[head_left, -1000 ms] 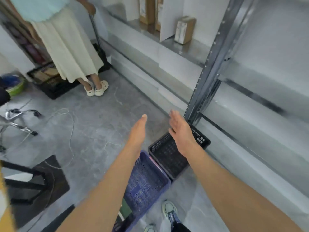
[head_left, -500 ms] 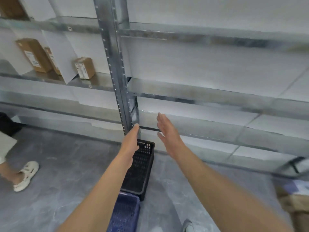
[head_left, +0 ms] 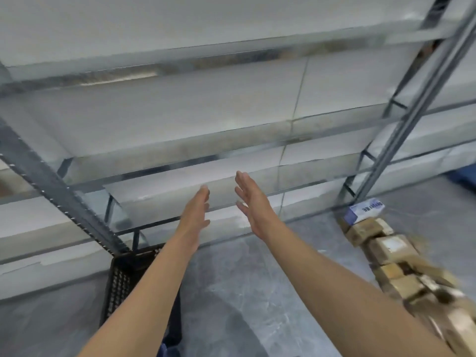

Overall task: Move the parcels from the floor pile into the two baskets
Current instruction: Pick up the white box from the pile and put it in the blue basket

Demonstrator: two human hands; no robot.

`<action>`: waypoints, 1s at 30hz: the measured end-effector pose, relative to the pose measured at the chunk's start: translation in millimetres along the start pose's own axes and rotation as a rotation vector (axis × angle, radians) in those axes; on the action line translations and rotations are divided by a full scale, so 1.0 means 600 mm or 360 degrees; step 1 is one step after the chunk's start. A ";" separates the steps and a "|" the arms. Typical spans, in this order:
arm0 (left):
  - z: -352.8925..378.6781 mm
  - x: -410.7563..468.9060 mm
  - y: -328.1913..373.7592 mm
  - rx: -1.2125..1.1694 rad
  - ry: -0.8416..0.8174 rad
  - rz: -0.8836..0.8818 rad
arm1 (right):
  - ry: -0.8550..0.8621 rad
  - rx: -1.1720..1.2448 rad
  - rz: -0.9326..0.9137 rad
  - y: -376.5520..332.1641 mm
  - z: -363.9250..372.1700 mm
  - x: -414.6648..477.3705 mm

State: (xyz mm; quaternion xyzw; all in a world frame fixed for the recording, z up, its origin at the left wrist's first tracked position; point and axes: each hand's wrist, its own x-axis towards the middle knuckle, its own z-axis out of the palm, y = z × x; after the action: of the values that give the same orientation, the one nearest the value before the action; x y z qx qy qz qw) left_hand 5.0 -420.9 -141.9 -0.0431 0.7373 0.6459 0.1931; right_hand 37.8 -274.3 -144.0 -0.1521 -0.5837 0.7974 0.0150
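Empty hands before the pick
Fingers (head_left: 243, 184) of left hand (head_left: 195, 215) and right hand (head_left: 253, 210) are straight, holding nothing; the parcel pile (head_left: 391, 256) lies on the floor (head_left: 244, 292) at right, black basket (head_left: 121, 279) lower left. Best to grip one top box by opposite sides.

Two bare forearms end in a bare left hand (head_left: 195, 215) and a bare right hand (head_left: 253, 208).

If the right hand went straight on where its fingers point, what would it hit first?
Probably the low metal shelf just ahead of the right hand. Nothing shows between them, though depth is unclear.
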 end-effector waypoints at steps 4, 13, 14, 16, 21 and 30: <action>0.136 0.027 0.019 0.0048 -0.0135 -0.0008 | 0.0156 0.0070 -0.0032 -0.031 -0.132 0.008; 0.428 0.054 0.063 0.0234 -0.0448 0.0014 | 0.0488 0.0223 -0.0103 -0.084 -0.410 -0.003; 0.454 0.054 0.065 0.0267 -0.0491 0.0016 | 0.0531 0.0240 -0.0106 -0.086 -0.436 -0.008; 0.506 0.055 0.066 0.0328 -0.0578 0.0020 | 0.0624 0.0286 -0.0121 -0.090 -0.485 -0.017; 0.625 0.062 0.067 0.0457 -0.0800 -0.0002 | 0.0859 0.0398 -0.0150 -0.095 -0.594 -0.042; 0.786 0.119 0.066 0.0612 -0.1051 -0.0092 | 0.1178 0.0500 -0.0096 -0.088 -0.733 -0.041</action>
State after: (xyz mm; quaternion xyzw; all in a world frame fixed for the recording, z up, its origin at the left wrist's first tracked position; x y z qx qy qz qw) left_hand 34.8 55.5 -172.3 0.1836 0.7416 0.4693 0.4428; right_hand 167.4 144.6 -208.9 -0.4078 -0.4141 0.7675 0.2706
